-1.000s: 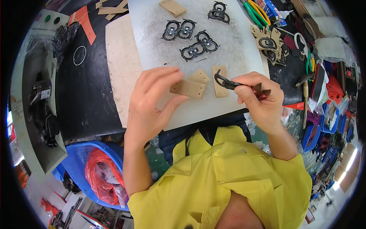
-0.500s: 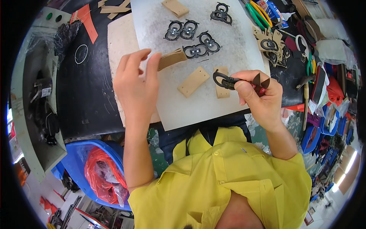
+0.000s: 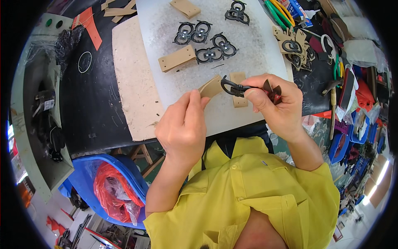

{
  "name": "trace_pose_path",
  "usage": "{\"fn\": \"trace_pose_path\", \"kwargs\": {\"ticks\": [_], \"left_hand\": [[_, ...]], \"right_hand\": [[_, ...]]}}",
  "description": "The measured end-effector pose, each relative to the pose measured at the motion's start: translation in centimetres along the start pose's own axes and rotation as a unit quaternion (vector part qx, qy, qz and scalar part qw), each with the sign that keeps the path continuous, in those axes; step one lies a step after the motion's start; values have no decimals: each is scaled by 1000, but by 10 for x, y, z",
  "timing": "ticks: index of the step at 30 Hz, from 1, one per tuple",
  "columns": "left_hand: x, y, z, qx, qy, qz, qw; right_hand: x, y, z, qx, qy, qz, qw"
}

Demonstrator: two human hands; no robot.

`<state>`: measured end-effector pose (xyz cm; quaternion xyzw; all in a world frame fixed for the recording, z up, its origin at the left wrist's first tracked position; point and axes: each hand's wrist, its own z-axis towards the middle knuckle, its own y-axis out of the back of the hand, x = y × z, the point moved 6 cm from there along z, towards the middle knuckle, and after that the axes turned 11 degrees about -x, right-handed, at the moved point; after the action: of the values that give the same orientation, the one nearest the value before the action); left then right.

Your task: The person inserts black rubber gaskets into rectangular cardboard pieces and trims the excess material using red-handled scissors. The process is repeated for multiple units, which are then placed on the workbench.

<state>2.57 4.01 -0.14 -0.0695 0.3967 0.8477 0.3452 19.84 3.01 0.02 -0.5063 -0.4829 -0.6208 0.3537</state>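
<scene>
In my left hand (image 3: 184, 124), a tan leather strip (image 3: 212, 87) is pinched between thumb and fingers, its far end lifted toward the buckle. My right hand (image 3: 282, 106) grips a black buckle (image 3: 232, 86), whose oval ring sticks out to the left. Behind my right fingers show dark brown pointed pieces with some red (image 3: 272, 92); what they belong to is hidden. Partly behind the buckle lies another tan strip (image 3: 238, 99) with small holes. A folded tan strip (image 3: 177, 58) rests farther left, beside several black buckles (image 3: 209, 54) on the white board.
The white board (image 3: 224, 120) lies over a beige sheet (image 3: 134, 83) on a black table (image 3: 95, 108). Another tan piece (image 3: 185, 7) sits at the back. Finished-looking strap pieces with buckles (image 3: 292, 47) and green-handled tools (image 3: 277, 15) are at right. A blue tub (image 3: 83, 174) stands at lower left.
My left hand has moved right and nearer, from the folded strip to another tan strip, and now pinches it. My right hand has shifted slightly left with the buckle.
</scene>
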Motion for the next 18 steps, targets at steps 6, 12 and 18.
{"fn": "trace_pose_path", "kwargs": {"ticks": [6,12,18], "left_hand": [[-3,-5,-2,92,-44,19,995],[35,-10,-3,155,416,-355,823],[26,5,-3,131,466,-458,746]], "right_hand": [[14,-6,-2,61,62,-40,995],[32,-20,-14,133,218,-11,967],[29,-27,-15,117,214,-22,970]]}}
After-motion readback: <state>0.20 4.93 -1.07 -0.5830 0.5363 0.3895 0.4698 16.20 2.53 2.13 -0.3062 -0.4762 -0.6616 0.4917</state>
